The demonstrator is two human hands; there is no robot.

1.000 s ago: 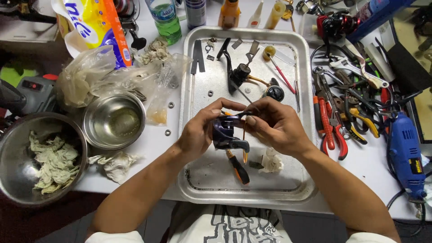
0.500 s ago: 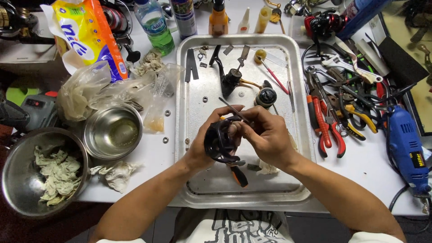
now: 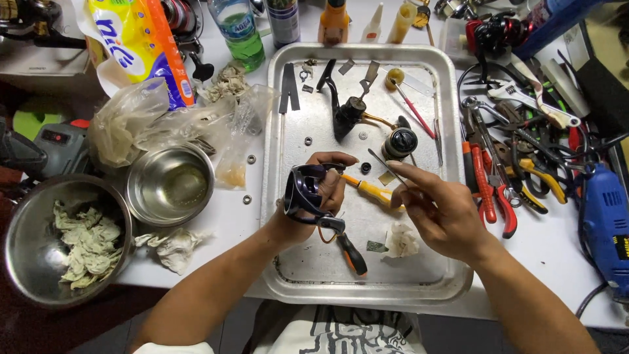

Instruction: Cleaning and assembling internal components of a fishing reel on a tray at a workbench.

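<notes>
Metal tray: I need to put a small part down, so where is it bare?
The rectangular metal tray is bare along its near edge, below the white crumpled wipe, and left of the black bent arm piece. Its far right, around the round black spool, is crowded.

- two hands, left hand (image 3: 314,196) and right hand (image 3: 439,213)
- two steel bowls: small bowl (image 3: 170,185), big bowl (image 3: 39,262)
- one metal tray (image 3: 367,288)
- one blue power drill (image 3: 606,229)
- one green plastic bottle (image 3: 239,29)
- one dark reel body (image 3: 303,191), gripped
- two loose washers on the worktop: (image 3: 251,159) and (image 3: 247,199)
</notes>
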